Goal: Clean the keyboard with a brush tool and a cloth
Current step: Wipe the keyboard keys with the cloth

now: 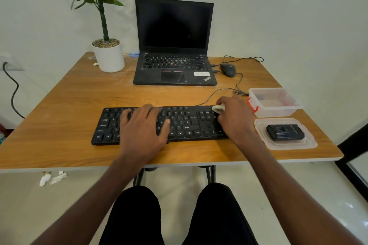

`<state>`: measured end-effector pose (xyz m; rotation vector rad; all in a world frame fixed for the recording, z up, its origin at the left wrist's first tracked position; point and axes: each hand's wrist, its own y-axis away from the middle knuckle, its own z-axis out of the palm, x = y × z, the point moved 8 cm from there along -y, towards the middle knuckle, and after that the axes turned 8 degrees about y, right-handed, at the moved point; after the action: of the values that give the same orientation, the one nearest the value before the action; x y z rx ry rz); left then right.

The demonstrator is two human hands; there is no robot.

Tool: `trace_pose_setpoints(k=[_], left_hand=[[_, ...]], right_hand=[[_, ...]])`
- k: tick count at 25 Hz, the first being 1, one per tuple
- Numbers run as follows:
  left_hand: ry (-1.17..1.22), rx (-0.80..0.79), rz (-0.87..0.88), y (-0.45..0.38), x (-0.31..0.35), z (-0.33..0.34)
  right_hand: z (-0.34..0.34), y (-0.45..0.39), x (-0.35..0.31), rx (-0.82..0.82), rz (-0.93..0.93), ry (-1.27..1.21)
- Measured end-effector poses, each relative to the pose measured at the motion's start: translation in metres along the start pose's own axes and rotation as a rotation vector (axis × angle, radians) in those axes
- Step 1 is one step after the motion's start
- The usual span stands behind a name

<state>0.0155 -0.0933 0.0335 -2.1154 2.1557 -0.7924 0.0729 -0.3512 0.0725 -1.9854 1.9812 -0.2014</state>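
Head view, looking down past both forearms to a wooden tabletop (59, 117). Right hand (235, 119) covers the right end of the black keyboard (187, 125), so the keys beneath it are hidden; fingers curl round a small whitish object (218, 108) that shows only at the thumb side, too little visible to tell whether it is cloth or a tool. Left hand (143, 127) lies flat on the keyboard's left-centre keys, fingers straight and spread, hiding that block of keys. Keyboard sits near the front edge of the tabletop, its cable running off toward the back right. Key legends are mostly blurred. Clear plastic box (273, 101) with a red latch stands at the right, just beyond the keyboard's end; its contents cannot be made out through the hazy walls. Nearer, a clear lid (286, 143) lies flat, with a small black device (285, 131) resting on it; markings unreadable. Behind the keyboard, an open black laptop (174, 45) with a dark screen; a black mouse (228, 69) beside it on the right, cable looping behind. Potted plant (108, 53) in a white pot at the back left, top leaves cut off by the frame. White paper scraps (52, 178) lie on the floor below the tabletop's edge. Dark cable (12, 93) hangs along the left wall.
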Motion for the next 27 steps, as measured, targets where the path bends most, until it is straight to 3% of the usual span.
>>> trace_pose_setpoints(k=[6, 10, 12, 18, 24, 27], left_hand=[[0.028, -0.053, 0.064, 0.001, 0.04, 0.03], [0.025, -0.068, 0.062, 0.001, 0.034, 0.032], [0.026, -0.071, 0.071, 0.001, 0.034, 0.033], [0.029, -0.059, 0.078, 0.0, 0.033, 0.034], [0.034, -0.065, 0.074, 0.0, 0.034, 0.033], [0.044, -0.065, 0.072, -0.001, 0.033, 0.033]], right_hand=[[0.014, 0.002, -0.036, -0.076, -0.236, -0.111], [0.001, -0.01, 0.009, 0.009, 0.006, -0.042], [0.001, -0.008, 0.009, 0.01, 0.044, 0.03], [0.015, 0.006, -0.047, -0.073, -0.282, -0.194], [-0.007, -0.026, 0.023, 0.053, 0.094, -0.039], [0.001, -0.024, 0.003, 0.005, 0.008, -0.002]])
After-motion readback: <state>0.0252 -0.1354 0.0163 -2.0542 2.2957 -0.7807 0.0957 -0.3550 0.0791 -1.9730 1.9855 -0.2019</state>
